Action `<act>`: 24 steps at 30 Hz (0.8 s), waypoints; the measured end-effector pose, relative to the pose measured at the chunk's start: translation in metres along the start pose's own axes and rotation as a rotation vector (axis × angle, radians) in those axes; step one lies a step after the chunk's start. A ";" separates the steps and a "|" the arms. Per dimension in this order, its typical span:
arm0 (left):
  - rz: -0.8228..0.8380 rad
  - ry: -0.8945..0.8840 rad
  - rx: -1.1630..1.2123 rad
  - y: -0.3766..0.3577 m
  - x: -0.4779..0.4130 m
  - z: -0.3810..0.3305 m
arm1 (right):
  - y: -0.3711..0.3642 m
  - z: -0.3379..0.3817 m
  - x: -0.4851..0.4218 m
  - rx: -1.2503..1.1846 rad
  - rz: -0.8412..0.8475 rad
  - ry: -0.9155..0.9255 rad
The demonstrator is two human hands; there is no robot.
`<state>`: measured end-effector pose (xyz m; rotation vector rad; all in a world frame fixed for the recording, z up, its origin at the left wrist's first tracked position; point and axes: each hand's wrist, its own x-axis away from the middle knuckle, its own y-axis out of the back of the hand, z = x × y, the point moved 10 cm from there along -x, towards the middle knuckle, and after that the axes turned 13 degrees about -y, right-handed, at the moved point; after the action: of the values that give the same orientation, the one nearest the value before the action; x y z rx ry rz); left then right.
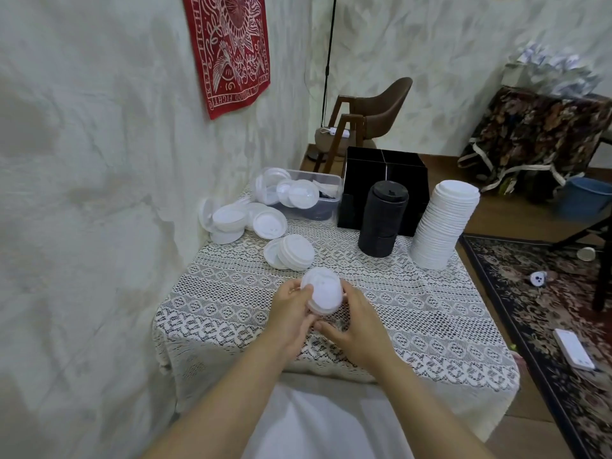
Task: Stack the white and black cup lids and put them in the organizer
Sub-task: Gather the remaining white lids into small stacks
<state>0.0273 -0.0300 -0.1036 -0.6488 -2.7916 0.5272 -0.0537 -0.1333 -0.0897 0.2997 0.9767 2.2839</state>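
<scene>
Both hands meet over the near half of the lace-covered tabletop (414, 313). Between them is a short bundle of round white plastic cup lids (324, 291), its top face tilted toward the camera. The left hand (291, 314) curls fingers and thumb round the bundle's 9 o'clock rim. The right hand (352, 329) pinches the 3 o'clock rim with its thumb, the other fingers tucked underneath. How many lids the bundle holds cannot be told.

The tall stack of white lids (440, 226) stands at 1 o'clock from the hands, well apart from them and nearer the right hand. Its long axis is upright, with the top leaning slightly away. If the bundle is to join it, it would probably have to come down over that top from above.

The column of black lids (382, 220) stands upright between the hands and the square black box organizer (387, 173), just in front of the organizer. Two loose white lids (291, 253) lie overlapping at 12 o'clock, near the hands. A scattered heap of white lids (238, 220) lies at 11 o'clock, closer to the left hand. Behind the heap, a clear plastic bin (331, 182) holds more lids.

On the wall at 11 o'clock hangs a red printed cloth banner (231, 51). "KEEP FIGHT" reads along its edge and "GOOD FIGHT" along the bottom; the rest is too small. No brand or label shows on any lid.
</scene>
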 end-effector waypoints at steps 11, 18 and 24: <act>0.141 0.145 -0.007 -0.016 0.005 0.023 | 0.009 -0.007 -0.010 -0.198 0.006 -0.096; 0.173 0.067 -0.153 -0.009 -0.014 0.008 | 0.010 0.001 -0.019 -0.134 0.163 -0.012; 0.141 0.064 -0.132 -0.015 -0.028 0.014 | 0.015 -0.008 -0.033 -0.098 0.054 -0.038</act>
<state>0.0420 -0.0599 -0.1139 -0.8795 -2.7511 0.3425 -0.0382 -0.1666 -0.0840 0.3304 0.8438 2.3573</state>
